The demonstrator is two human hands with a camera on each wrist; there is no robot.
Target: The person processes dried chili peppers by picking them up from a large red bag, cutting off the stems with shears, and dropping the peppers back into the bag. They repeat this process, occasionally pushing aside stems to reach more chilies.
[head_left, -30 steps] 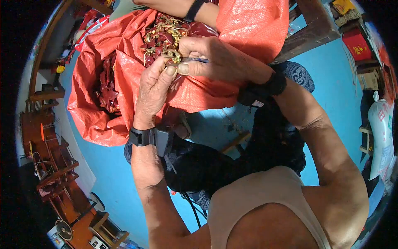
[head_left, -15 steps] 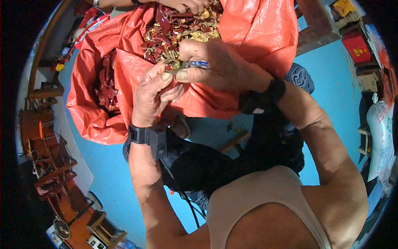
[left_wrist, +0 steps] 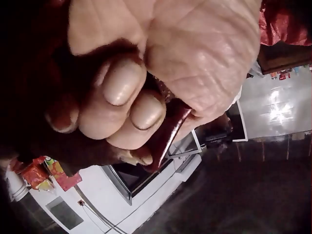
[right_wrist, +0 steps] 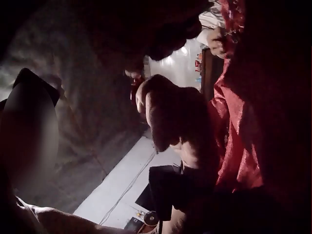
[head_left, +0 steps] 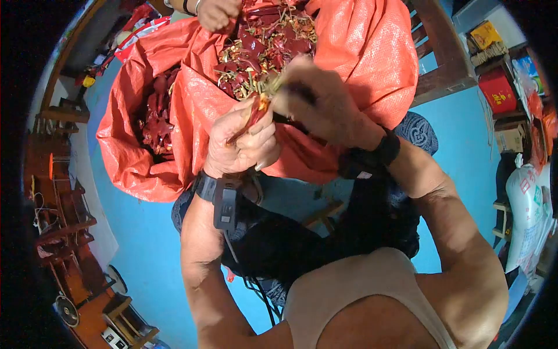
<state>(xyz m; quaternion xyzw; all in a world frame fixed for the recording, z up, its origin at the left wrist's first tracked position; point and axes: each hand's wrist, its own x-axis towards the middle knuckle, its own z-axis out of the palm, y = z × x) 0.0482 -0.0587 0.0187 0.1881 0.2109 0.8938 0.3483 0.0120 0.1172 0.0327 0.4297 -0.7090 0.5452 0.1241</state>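
Observation:
My left hand (head_left: 241,136) holds a dried red chili pepper (head_left: 251,121), its upper end opened and orange-yellow inside. In the left wrist view the curled fingers press the glossy chili (left_wrist: 168,134) against the palm. My right hand (head_left: 322,104), motion-blurred, has its fingers curled just beside the chili's open end. The small blue-handled blade seen in it earlier is hidden by blur and shadow. Below both hands, chili pieces, seeds and stems (head_left: 250,49) fill an open orange-red woven sack (head_left: 372,64).
Another person's hand (head_left: 218,13) is over the sack's far side. A second orange-red sack opening (head_left: 189,110) at left shows dark red chilies (head_left: 157,116). A wooden frame (head_left: 444,58) stands at right, beside shelves and a white sack (head_left: 526,209). The floor (head_left: 139,232) is blue.
My right hand has pulled slightly away from the left and blurred. The chili now stands visible, opened, in my left fist. The other person's hand has moved left across the sack's far side.

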